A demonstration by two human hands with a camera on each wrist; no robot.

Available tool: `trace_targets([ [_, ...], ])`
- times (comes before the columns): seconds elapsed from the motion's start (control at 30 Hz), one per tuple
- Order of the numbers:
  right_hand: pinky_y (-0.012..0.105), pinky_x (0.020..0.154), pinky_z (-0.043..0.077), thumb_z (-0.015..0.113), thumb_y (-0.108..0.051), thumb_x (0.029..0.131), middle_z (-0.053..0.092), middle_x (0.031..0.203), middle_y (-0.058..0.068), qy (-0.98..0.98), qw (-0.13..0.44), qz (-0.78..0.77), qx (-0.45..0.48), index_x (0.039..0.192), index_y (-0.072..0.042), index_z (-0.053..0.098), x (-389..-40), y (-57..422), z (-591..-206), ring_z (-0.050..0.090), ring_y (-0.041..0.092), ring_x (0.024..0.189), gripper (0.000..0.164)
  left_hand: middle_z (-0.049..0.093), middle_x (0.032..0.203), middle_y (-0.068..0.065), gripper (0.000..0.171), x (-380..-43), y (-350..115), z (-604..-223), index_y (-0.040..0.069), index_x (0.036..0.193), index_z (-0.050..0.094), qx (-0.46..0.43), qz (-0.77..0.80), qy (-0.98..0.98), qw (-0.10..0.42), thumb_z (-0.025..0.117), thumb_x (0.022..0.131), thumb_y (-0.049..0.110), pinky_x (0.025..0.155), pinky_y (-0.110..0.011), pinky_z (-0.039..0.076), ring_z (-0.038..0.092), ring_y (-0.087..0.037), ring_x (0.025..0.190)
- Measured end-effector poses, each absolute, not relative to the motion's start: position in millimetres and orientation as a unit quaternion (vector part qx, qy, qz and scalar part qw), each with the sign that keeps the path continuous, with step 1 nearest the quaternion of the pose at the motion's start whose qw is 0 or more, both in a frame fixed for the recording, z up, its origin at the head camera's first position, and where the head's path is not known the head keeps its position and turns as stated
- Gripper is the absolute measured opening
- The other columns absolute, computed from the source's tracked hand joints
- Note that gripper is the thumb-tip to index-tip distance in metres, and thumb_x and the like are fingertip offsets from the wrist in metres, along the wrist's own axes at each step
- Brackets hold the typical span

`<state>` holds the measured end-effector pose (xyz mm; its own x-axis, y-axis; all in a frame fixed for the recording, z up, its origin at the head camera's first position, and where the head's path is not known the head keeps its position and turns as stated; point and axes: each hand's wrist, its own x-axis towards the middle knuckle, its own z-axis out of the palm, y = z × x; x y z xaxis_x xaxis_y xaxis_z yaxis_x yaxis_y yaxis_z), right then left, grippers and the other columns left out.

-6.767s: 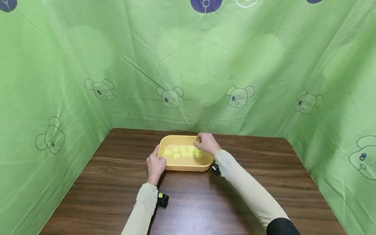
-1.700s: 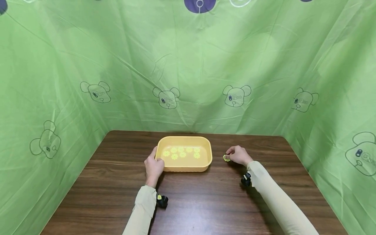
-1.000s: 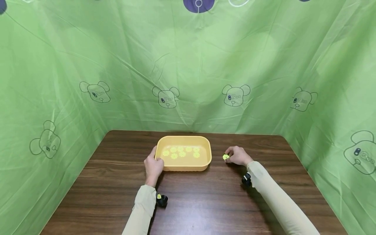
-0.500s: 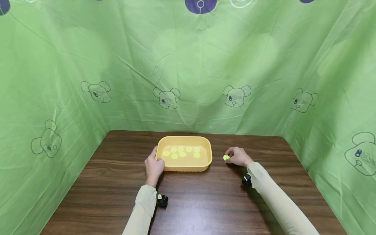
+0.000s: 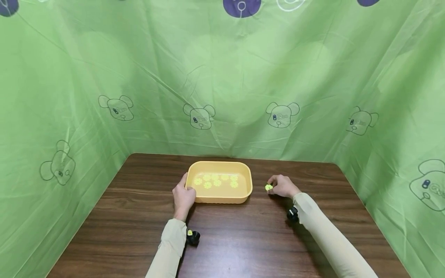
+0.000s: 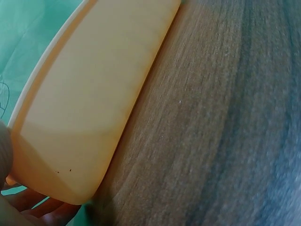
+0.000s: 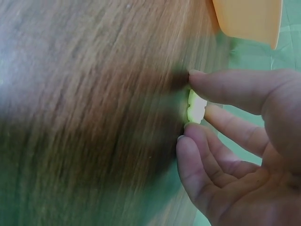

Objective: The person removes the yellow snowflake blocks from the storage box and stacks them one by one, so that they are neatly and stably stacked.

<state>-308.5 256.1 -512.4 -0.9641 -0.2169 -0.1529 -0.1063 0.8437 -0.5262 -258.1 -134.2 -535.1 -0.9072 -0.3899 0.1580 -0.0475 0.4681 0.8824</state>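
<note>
My left hand (image 5: 184,197) grips the left end of a yellow rectangular tray (image 5: 220,200), thumb over the rim and fingers outside. In the left wrist view, the tray's side wall (image 6: 84,94) stands on the table. Several small yellow-green flower-shaped pieces (image 5: 207,185) lie flat on its floor. Right of the tray, my right hand (image 5: 284,186) holds one more flower-shaped piece (image 5: 269,187) low over the table. In the right wrist view, thumb and fingertips close around this piece (image 7: 196,107) from both sides, right at the wood surface.
The dark wood table (image 5: 222,235) ends at a green curtain (image 5: 240,135) with bear-head drawings, which hangs at the back and on both sides. Each wrist carries a small black camera, one near the left sleeve (image 5: 174,231) and one under the right sleeve (image 5: 309,208).
Since the oldest frame, my right hand has moved from over the tray to the table on its right, and one flower-shaped piece has left the tray. The left hand keeps its grip.
</note>
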Motion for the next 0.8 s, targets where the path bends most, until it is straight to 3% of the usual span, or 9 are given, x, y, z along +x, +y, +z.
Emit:
trace_targets([
  [0.2,0.039,0.075,0.050,0.083,-0.022,0.080,0.067,0.095,0.012,0.956,0.091,-0.268,-0.080,0.117,-0.002,0.068,-309.2,250.5,-509.9,0.061,0.025,0.087,0.044,0.058,0.144,-0.019,0.065,-255.2,-134.3,-531.8,0.010,0.148,0.054,0.127,-0.509,-0.837,0.156,0.048,0.085,0.001,0.105,-0.052,0.048,0.055,-0.037,0.132],
  [0.4,0.051,0.092,0.052,0.070,-0.031,0.092,0.069,0.113,0.017,0.950,-0.025,-0.298,-0.086,0.118,-0.002,0.067,-313.2,229.7,-497.9,0.064,0.034,0.107,0.039,0.056,0.147,-0.019,0.065,-254.4,-133.8,-530.4,0.011,0.150,0.051,0.124,-0.513,-0.836,0.150,0.047,0.085,0.001,0.105,-0.051,0.047,0.053,-0.037,0.134],
  [0.57,0.044,0.084,0.053,0.068,-0.029,0.094,0.069,0.099,0.010,0.930,-0.094,-0.342,-0.099,0.112,-0.004,0.069,-319.5,195.3,-479.6,0.064,0.025,0.092,0.031,0.056,0.146,-0.020,0.065,-253.5,-133.2,-531.6,0.011,0.149,0.052,0.129,-0.509,-0.837,0.152,0.047,0.085,0.002,0.107,-0.053,0.046,0.052,-0.038,0.134],
  [0.8,0.037,0.079,0.051,0.071,-0.029,0.092,0.067,0.090,0.004,0.912,-0.085,-0.384,-0.118,0.106,-0.008,0.070,-325.1,140.1,-466.1,0.061,0.020,0.085,0.025,0.054,0.147,-0.021,0.066,-251.1,-133.4,-530.5,0.013,0.151,0.051,0.139,-0.507,-0.839,0.142,0.047,0.086,0.002,0.108,-0.053,0.045,0.050,-0.039,0.136],
])
